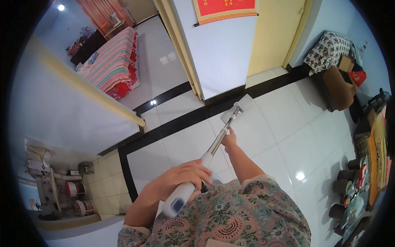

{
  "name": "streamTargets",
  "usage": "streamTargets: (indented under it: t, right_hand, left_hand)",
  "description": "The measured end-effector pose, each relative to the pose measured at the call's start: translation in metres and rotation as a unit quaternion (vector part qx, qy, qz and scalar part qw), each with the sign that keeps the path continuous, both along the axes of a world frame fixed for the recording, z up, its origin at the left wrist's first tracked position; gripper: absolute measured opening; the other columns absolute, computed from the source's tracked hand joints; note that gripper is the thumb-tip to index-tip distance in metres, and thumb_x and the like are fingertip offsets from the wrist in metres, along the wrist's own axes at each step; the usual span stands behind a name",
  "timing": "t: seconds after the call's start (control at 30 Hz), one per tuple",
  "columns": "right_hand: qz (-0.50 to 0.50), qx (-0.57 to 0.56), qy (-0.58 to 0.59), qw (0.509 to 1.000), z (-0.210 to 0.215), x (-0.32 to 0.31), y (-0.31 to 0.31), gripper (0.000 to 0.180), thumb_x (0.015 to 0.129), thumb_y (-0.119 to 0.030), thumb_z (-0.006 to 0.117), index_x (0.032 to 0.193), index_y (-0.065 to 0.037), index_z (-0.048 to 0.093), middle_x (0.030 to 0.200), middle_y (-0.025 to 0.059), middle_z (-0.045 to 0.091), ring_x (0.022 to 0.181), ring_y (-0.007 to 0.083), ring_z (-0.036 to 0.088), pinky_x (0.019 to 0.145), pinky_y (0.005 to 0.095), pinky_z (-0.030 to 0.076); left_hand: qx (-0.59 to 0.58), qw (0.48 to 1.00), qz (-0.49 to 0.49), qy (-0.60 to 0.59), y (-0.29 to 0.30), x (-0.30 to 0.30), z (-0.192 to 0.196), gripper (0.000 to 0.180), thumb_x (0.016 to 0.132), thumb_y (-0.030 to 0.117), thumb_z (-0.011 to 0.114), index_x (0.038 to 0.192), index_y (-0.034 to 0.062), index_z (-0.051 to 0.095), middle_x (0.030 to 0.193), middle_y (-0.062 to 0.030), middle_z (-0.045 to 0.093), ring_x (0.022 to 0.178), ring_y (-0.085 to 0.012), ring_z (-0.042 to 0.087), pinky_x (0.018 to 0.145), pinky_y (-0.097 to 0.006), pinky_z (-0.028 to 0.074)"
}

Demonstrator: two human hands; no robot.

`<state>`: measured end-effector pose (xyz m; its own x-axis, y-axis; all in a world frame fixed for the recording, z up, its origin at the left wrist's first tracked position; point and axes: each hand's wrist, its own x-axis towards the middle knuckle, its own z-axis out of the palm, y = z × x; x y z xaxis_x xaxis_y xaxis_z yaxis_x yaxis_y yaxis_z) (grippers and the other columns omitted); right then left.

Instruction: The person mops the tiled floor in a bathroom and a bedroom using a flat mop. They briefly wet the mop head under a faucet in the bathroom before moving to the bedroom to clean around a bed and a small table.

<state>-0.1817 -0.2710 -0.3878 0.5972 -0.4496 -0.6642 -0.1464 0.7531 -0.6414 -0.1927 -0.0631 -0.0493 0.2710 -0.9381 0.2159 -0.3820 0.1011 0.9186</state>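
Observation:
A flat mop (216, 144) slants away from my body, with a white grip end close to me and a silver pole beyond it. My left hand (185, 175) is wrapped round the white upper handle. Farther down, my right hand (229, 139) grips the metal pole, its fingers partly hidden behind it. The pale rectangular mop head (248, 101) lies on the white tiled floor (284, 119), touching or very near the black border strip (263, 84) below the wall corner.
A doorway on the left leads to a room with a striped bed (111, 61). At the right stand a brown chair (340, 88) with a patterned bundle (329, 51) behind it, and a cluttered table (356, 197) with several stools (341, 186). A yellow door (273, 37) is ahead.

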Motion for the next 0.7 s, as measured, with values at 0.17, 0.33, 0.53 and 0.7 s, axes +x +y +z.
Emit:
streamTargets:
  t: [0.17, 0.33, 0.53, 0.7]
  right_hand:
    - [-0.076, 0.183, 0.005, 0.98, 0.044, 0.07, -0.041, 0.034, 0.087, -0.017, 0.052, 0.11, 0.004, 0.039, 0.086, 0.0156, 0.048, 0.069, 0.027, 0.056, 0.066, 0.0391, 0.054]
    - [-0.004, 0.099, 0.096, 0.99, -0.018, 0.137, -0.057, 0.022, 0.08, -0.006, 0.056, 0.095, 0.005, 0.044, 0.077, 0.0125, 0.047, 0.056, 0.0215, 0.051, 0.045, 0.0304, 0.045]
    - [0.077, 0.065, 0.118, 0.988, -0.066, 0.194, -0.147, 0.012, 0.077, 0.001, 0.053, 0.087, 0.004, 0.047, 0.072, 0.0145, 0.05, 0.055, 0.0239, 0.054, 0.045, 0.0334, 0.047]
    - [0.018, 0.095, 0.135, 0.986, -0.169, 0.257, -0.192, 0.02, 0.077, 0.003, 0.047, 0.097, 0.002, 0.042, 0.082, 0.0163, 0.051, 0.056, 0.0271, 0.055, 0.047, 0.0385, 0.048]
  left_hand:
    - [-0.167, 0.982, 0.046, 0.08, -0.006, 0.05, -0.036, 0.019, 0.066, 0.005, 0.064, 0.067, 0.0098, 0.046, 0.068, -0.0024, 0.055, 0.063, -0.0165, 0.052, 0.091, -0.043, 0.038]
    - [-0.137, 0.988, 0.025, 0.061, -0.028, 0.098, -0.045, 0.016, 0.063, 0.001, 0.062, 0.069, 0.0087, 0.048, 0.073, -0.003, 0.056, 0.066, -0.02, 0.053, 0.082, -0.044, 0.044]
    - [-0.083, 0.993, 0.027, 0.08, -0.104, 0.143, -0.038, 0.018, 0.068, 0.0, 0.062, 0.073, 0.0103, 0.048, 0.076, -0.0024, 0.059, 0.073, -0.0219, 0.057, 0.085, -0.044, 0.043]
    - [-0.14, 0.965, 0.18, 0.13, -0.14, 0.185, -0.011, 0.018, 0.072, 0.012, 0.063, 0.068, 0.0103, 0.046, 0.058, -0.0029, 0.055, 0.055, -0.0178, 0.056, 0.069, -0.038, 0.048]
